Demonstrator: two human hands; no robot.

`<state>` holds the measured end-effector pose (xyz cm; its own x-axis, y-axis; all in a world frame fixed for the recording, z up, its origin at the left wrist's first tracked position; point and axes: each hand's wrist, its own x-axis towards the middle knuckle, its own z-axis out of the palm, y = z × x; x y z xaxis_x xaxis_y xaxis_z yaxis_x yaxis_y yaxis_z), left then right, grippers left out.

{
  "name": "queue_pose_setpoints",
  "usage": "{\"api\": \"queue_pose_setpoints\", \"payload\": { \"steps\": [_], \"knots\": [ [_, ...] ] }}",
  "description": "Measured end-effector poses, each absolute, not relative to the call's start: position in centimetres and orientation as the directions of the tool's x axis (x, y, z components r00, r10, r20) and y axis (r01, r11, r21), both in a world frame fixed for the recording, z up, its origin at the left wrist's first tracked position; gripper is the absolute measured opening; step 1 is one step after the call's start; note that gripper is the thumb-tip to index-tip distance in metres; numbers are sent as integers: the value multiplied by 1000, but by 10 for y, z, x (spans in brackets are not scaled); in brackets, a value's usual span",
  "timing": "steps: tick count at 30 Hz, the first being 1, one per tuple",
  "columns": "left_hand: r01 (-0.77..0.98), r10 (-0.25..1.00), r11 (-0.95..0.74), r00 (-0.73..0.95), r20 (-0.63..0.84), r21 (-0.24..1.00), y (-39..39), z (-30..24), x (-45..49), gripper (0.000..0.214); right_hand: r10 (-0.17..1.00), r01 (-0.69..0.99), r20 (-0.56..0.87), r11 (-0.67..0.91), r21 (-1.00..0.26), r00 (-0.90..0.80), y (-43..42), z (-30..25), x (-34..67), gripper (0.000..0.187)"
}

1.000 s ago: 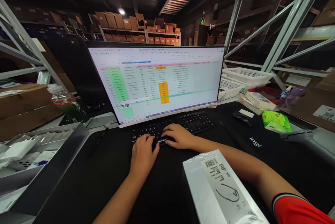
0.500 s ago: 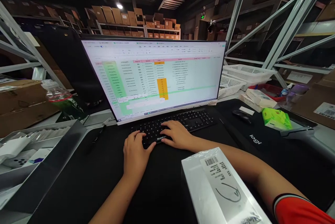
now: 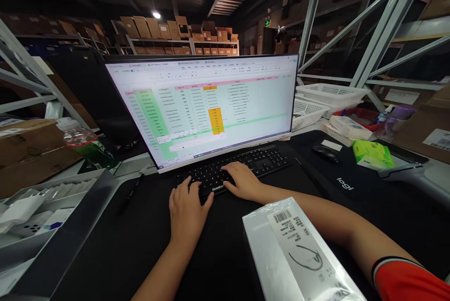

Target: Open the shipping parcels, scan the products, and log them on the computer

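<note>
My left hand (image 3: 188,207) rests on the left end of a black keyboard (image 3: 263,162), its fingers spread over the keys and holding nothing. Over the middle keys lies my right hand (image 3: 242,181), fingers apart and also without anything in it. Behind the keyboard a wide monitor (image 3: 253,99) shows a spreadsheet with green, pink and orange cells. In front of my right forearm stands a white box (image 3: 274,254) with a barcode label and a handwritten mark; its lower end is cut off by the frame.
A black mouse (image 3: 326,153) and a green packet (image 3: 372,154) lie on the dark mat at right, near white baskets (image 3: 330,94). To the left are a grey tray (image 3: 87,207) of small items, a pen (image 3: 133,188) and a plastic bottle (image 3: 84,144).
The view has tilted slightly up and shifted. Both hands sit a little farther right along the keyboard, with small finger movements. The white box stays in place.
</note>
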<state>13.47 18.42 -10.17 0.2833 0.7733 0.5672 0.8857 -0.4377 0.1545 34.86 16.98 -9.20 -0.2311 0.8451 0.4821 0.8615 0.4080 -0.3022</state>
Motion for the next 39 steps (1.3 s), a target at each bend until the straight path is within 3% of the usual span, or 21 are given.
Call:
{"api": "queue_pose_setpoints", "payload": {
  "steps": [5,10,13,19,25,30,36,39],
  "knots": [
    [881,785,-451,316,533,142,183,-99,135,30,830,828,484,463,-316,-279,171,-87,344,45],
    [898,835,-409,298,463,160,181,-94,134,28,869,788,466,402,-466,-167,170,-84,344,41],
    [903,848,-393,283,448,173,181,-93,134,29,876,780,458,391,-488,-153,168,-88,346,40],
    [900,862,-394,292,415,185,182,-93,134,30,852,808,483,423,-410,-202,172,-97,347,34],
    [900,860,-401,306,408,170,180,-93,135,33,818,860,559,379,-342,-138,175,-97,353,71],
    [893,845,-427,336,417,145,178,-95,136,34,813,881,567,359,-308,-133,171,-83,370,36],
    [891,837,-441,365,409,108,180,-98,137,39,843,958,498,277,-74,-205,141,-57,442,30],
    [894,840,-436,365,401,101,180,-99,139,44,874,995,478,100,-7,-85,107,-55,513,30]
  ]
}}
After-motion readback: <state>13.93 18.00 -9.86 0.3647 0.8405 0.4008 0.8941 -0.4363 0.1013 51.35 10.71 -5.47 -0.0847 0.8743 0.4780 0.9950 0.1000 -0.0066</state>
